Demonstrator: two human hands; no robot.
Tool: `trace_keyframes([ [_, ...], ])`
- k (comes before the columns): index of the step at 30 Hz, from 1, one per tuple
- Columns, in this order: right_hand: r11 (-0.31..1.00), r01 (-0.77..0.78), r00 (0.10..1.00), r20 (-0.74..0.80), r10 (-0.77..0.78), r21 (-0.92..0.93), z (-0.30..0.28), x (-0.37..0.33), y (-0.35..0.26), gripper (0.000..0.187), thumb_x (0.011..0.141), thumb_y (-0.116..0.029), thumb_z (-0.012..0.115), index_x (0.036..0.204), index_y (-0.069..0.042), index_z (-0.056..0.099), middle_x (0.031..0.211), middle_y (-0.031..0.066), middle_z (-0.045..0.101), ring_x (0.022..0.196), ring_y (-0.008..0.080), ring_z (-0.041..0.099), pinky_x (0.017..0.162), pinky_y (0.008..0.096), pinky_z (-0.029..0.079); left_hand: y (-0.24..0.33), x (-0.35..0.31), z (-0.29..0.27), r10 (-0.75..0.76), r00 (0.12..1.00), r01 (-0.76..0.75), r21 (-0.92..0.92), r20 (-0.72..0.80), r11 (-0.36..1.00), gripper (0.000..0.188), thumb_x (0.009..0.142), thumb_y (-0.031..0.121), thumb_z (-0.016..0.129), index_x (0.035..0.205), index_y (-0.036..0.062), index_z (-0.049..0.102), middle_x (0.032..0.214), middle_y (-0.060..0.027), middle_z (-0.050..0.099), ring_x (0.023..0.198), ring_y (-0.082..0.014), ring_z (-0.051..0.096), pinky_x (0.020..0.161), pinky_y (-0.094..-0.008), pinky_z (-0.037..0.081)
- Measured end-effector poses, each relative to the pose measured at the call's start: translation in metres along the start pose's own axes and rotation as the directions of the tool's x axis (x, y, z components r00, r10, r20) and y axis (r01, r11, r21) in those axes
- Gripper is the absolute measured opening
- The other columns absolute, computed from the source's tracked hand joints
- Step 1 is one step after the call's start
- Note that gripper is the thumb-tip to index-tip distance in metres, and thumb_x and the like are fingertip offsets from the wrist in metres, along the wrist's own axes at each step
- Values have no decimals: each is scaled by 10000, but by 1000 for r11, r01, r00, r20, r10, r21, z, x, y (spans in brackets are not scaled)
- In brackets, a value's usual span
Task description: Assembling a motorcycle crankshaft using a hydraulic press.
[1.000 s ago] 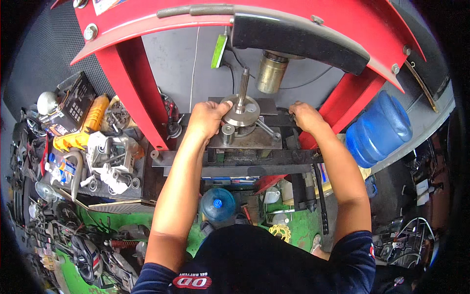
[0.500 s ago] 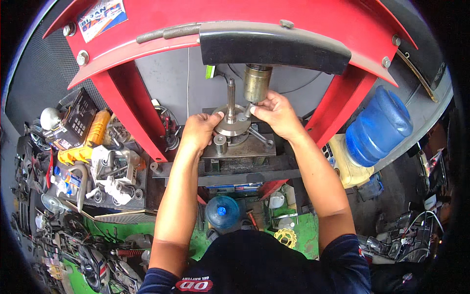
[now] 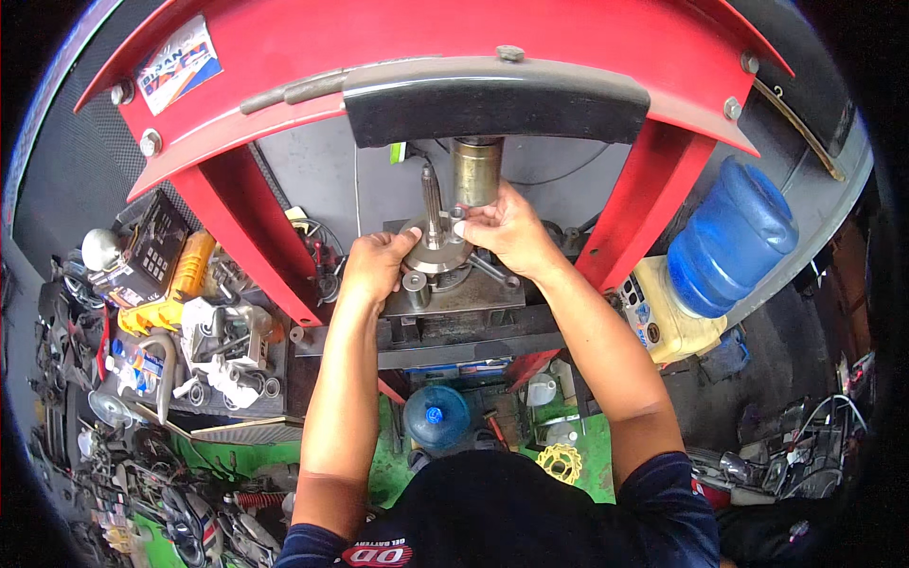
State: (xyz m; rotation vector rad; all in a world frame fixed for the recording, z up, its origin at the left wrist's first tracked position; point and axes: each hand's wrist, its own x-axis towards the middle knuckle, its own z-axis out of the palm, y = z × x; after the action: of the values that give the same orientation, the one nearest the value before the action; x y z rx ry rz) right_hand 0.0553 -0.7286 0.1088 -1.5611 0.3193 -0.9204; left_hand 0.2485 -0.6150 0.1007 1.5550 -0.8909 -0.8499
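A crankshaft half with an upright splined shaft (image 3: 432,204) and round steel web (image 3: 438,257) sits on the press plate (image 3: 473,301). My left hand (image 3: 372,265) grips the web's left edge, thumb on top and fingers partly hidden beneath. With thumb and fingers, my right hand (image 3: 516,232) pinches a small steel cylinder (image 3: 457,225), upright over the web beside the shaft. Just above it is the brass-coloured press ram (image 3: 476,172). A connecting rod (image 3: 494,271) sticks out at the web's right. Another steel cylinder (image 3: 415,288) stands on the plate near my left hand.
The red press frame (image 3: 284,57) arches overhead, with a black cover (image 3: 497,99) in front. At left a bench holds loose parts and a yellow tool case (image 3: 189,270). A blue water jug (image 3: 734,237) rests on a yellowish container (image 3: 677,327); another jug (image 3: 436,417) stands below.
The view has shifted slightly, moving the press left in the picture. In my right hand the small cylinder has gone from tilted to more upright. My left hand keeps its hold on the web.
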Motion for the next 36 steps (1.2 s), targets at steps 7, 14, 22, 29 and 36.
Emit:
trace_keyframes([
  [7, 999, -25, 1000, -12, 25, -40, 0, 0, 2, 651, 848, 53, 734, 1429, -48, 458, 1152, 74, 634, 992, 137, 642, 871, 302, 556, 3, -2, 1, 14, 1000, -14, 19, -16, 1000, 393, 938, 354, 740, 814, -15, 685, 626, -38, 620, 443, -86, 478, 403, -242, 351],
  [14, 991, 70, 997, 26, -68, -114, -11, -13, -15, 730, 897, -16, 729, 1535, -55, 378, 1312, 110, 610, 1171, 191, 618, 1031, 353, 499, 0, 0, 0, 2, 1000, -2, 23, -4, 1000, 404, 935, 360, 745, 822, -23, 682, 616, -28, 598, 438, -83, 459, 400, -241, 335],
  [22, 924, 100, 977, -141, -162, -369, -90, -108, -97, 396, 978, -27, 646, 1370, 8, 592, 1209, 143, 700, 1114, 195, 679, 980, 339, 546, 2, -1, 1, -19, 1000, 20, 45, -22, 999, 408, 937, 362, 740, 818, -23, 680, 614, -26, 592, 432, -80, 449, 398, -239, 323],
  [29, 914, 77, 700, -631, -334, -398, -227, -172, -96, 239, 1015, -101, 607, 1220, 3, 675, 1004, 86, 723, 862, 140, 680, 804, 271, 541, 0, -1, 3, -15, 999, 16, 15, -36, 1000, 385, 951, 342, 724, 827, -20, 677, 617, -18, 592, 438, -72, 446, 408, -243, 305],
  [36, 955, -210, 634, -773, -32, -211, -348, -189, 54, 242, 1011, -84, 573, 1222, -17, 669, 1009, 83, 714, 835, 155, 693, 732, 286, 546, -6, 0, 3, 50, 995, -41, 102, -86, 994, 356, 961, 356, 715, 801, 41, 675, 614, 32, 546, 452, -49, 424, 408, -236, 284],
])
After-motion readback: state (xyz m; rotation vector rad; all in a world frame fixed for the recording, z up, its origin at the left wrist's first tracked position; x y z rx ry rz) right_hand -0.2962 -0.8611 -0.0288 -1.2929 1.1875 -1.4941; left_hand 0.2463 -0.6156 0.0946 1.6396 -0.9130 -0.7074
